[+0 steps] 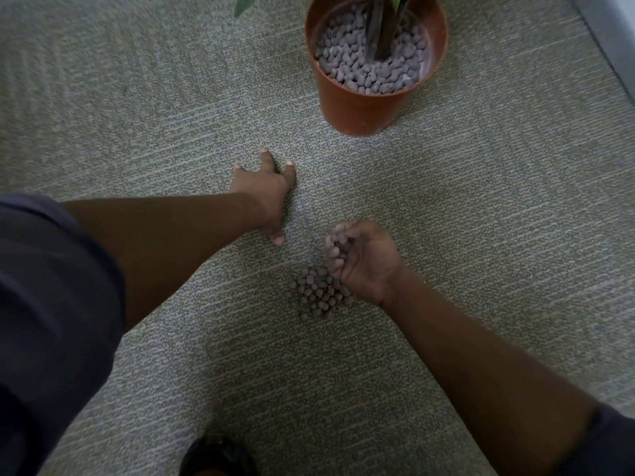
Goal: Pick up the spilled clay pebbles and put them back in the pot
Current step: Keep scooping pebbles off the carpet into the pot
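Note:
A small heap of brownish-grey clay pebbles (319, 293) lies on the carpet in the middle of the view. My right hand (360, 259) is just above and right of the heap, fingers curled, cupping several pebbles in the palm. My left hand (266, 194) rests flat on the carpet to the upper left of the heap, fingers spread, holding nothing. The terracotta pot (357, 111) stands upright further ahead, filled with clay pebbles around a plant stem.
Grey-green patterned carpet (481, 201) covers the floor. A green leaf (245, 3) hangs at the top left of the pot. A grey wall base (615, 39) runs along the top right. A dark shoe (216, 455) shows at the bottom edge.

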{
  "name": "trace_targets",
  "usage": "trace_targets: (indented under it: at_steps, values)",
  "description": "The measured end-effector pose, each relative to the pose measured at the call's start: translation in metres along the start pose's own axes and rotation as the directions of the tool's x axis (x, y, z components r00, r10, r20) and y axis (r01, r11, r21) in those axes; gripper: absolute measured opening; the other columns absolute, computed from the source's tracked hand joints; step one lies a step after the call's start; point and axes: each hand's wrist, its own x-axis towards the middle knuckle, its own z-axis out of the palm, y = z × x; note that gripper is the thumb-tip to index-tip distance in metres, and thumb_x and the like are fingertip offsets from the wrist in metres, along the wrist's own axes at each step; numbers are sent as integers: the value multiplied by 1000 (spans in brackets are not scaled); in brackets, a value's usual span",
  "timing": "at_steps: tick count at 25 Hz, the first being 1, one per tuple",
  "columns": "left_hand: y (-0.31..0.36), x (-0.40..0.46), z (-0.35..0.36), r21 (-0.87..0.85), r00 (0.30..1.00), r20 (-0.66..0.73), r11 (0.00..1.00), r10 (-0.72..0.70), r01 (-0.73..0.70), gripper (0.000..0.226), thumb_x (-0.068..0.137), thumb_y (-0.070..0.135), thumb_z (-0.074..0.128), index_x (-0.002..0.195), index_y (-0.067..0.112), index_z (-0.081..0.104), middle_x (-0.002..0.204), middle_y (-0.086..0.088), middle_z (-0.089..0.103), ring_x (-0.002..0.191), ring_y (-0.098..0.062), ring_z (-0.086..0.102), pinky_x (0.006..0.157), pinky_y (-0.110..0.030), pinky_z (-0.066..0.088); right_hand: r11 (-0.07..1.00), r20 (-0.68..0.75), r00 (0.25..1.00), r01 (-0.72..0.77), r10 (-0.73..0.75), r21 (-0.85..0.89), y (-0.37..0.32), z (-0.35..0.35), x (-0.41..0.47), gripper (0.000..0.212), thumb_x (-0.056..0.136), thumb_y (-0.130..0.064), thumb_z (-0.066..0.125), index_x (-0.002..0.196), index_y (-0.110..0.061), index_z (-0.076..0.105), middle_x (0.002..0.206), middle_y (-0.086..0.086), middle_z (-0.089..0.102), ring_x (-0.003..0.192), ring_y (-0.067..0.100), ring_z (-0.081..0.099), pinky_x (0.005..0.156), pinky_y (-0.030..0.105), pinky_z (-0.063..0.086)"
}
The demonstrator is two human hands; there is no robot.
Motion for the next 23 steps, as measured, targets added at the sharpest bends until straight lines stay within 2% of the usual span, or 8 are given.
trace_targets:
  at_steps: [2, 5, 9, 14, 17, 19, 23]
  values:
    - [0, 0, 0, -12, 1000, 4, 1000, -7, 7, 151, 44, 52, 95, 158, 31, -1, 165, -22, -12, 140, -62, 21, 111, -58, 34, 999, 40, 999, -11, 10, 43, 2, -4, -1, 9, 76, -16, 45, 74, -15, 53, 70, 4, 49, 53, 11, 43, 49, 19, 27]
    - [1, 0, 0, -9, 1000, -3, 1000, -8, 8, 150, 45, 50, 95, 159, 30, -1, 165, -21, -12, 141, -62, 19, 111, -58, 33, 999, 43, 999, -25, 23, 44, 6, -9, 2, 18, 83, -18, 43, 70, -14, 55, 63, 2, 48, 44, 9, 37, 43, 15, 21]
    - [1, -2, -1, 37, 1000, -10, 999, -6, 6, 151, 45, 54, 94, 159, 29, -2, 165, -23, -10, 141, -57, 27, 110, -57, 35, 997, 25, 998, -54, 52, 55, 6, -10, 4, 29, 90, -22, 40, 66, -17, 56, 55, -3, 43, 39, 7, 33, 38, 13, 18]
    - [2, -4, -1, 88, 1000, -30, 996, 1, 2, 152, 44, 60, 93, 159, 28, -2, 164, -25, -6, 137, -50, 39, 108, -55, 38, 987, 68, 995, -76, 67, 139, 3, -10, 3, 27, 90, -22, 45, 63, -19, 52, 52, -5, 42, 34, 4, 31, 33, 11, 17]
    - [2, -4, -2, 87, 999, -32, 996, 4, -2, 152, 43, 60, 93, 159, 28, 0, 164, -25, -6, 136, -50, 40, 109, -55, 38, 967, 139, 987, -112, 81, 228, 1, -14, 3, 17, 86, -21, 47, 70, -21, 44, 51, -6, 42, 32, 3, 30, 38, 13, 10]
    - [2, -4, -2, 76, 1000, -26, 997, 10, -8, 152, 42, 59, 93, 159, 28, 0, 164, -26, -6, 136, -51, 39, 109, -56, 37, 972, 87, 994, -85, 67, 219, 2, -17, 5, 16, 84, -21, 48, 69, -22, 44, 52, -5, 43, 33, 4, 30, 40, 13, 10]
    - [1, -4, -3, 74, 1000, -21, 997, 17, -16, 152, 43, 58, 94, 159, 26, 0, 164, -27, -7, 136, -51, 39, 110, -57, 36, 994, -100, 994, -39, 49, 102, 9, -19, 9, 28, 89, -24, 42, 62, -22, 50, 56, -6, 43, 38, 6, 30, 41, 13, 15]
